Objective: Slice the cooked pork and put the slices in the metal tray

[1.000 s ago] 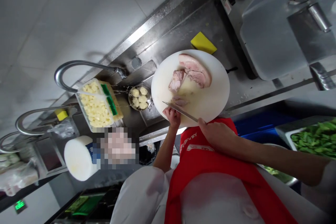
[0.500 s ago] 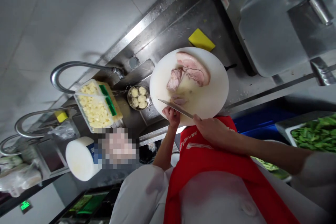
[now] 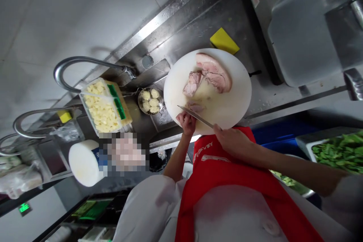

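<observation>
My right hand [image 3: 231, 138] is closed round the handle of a knife [image 3: 200, 118]. The blade slants up and left across the near part of a round white cutting board [image 3: 238, 102]. Just left of the blade, my left hand [image 3: 187, 122] rests on the board with its fingers curled; whatever they press on is hidden. Thin slices of meat [image 3: 195, 106] lie beyond the blade. Farther back on the board sit a small chunk of meat [image 3: 193, 84] and a large curved piece of pork with skin [image 3: 215, 72].
Behind the board lies a yellow sponge [image 3: 224, 41]. To the left are a strainer with several pale round pieces [image 3: 150, 101], a tub of pale cubes [image 3: 100, 109] and a curved tap [image 3: 85, 60]. Leafy greens [image 3: 337, 153] fill a tray at the right.
The camera view has shifted slightly, so the board and its contents appear a little farther right. Both hands and the knife keep nearly the same place on the board.
</observation>
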Available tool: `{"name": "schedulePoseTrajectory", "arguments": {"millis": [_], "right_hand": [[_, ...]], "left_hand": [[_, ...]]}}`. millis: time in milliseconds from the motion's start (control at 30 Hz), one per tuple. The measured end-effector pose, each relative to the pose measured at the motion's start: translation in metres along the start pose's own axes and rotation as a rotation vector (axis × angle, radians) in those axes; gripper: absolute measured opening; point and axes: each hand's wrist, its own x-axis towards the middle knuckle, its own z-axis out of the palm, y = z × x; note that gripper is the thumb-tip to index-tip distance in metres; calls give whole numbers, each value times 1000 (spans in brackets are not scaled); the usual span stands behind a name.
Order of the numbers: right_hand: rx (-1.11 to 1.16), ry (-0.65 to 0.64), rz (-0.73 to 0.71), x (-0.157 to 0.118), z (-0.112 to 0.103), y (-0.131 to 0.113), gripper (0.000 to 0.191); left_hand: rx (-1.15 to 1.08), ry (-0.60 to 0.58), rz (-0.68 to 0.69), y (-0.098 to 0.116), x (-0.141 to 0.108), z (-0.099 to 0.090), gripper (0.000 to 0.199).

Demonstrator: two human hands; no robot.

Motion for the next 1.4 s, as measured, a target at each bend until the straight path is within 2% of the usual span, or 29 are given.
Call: {"name": "schedulePoseTrajectory", "arguments": {"millis": [100, 300, 367, 467, 567, 633, 700, 833, 967, 1133, 1300, 1400], "right_hand": [[-11, 37, -21, 5, 1, 1, 37], [28, -16, 30, -1, 14, 1, 38], [25, 23, 25, 18, 14, -5, 37], [72, 114, 5, 65, 4, -12, 37], [137, 211, -19, 92, -9, -5, 36], [125, 198, -44, 85, -15, 3, 34], [56, 161, -26, 62, -18, 7, 37], [-56, 70, 0, 7, -19, -3, 42], [-50, -17, 16, -23, -11, -4, 37], [-25, -30, 3, -27, 0, 6, 41], [-22, 9, -27, -13, -13, -1, 35], [-28, 7, -34, -16, -13, 2, 36]], "left_hand": [[18, -10, -20, 0, 0, -1, 18], [-21, 13, -10, -1, 0, 2, 20], [-14, 32, 21, 0, 1, 2, 21], [-6, 44, 54, 1, 5, -1, 22], [-10, 12, 34, 4, 8, -6, 22], [-22, 17, 38, 4, 9, -8, 21], [-28, 34, 53, 3, 8, -7, 20], [3, -6, 27, -3, 3, -2, 17], [-5, 29, 72, -6, 1, -1, 16], [16, 42, 56, -6, 2, -1, 17], [31, -13, -1, -9, 0, 1, 14], [33, 0, -11, -10, -1, 1, 12]]}}
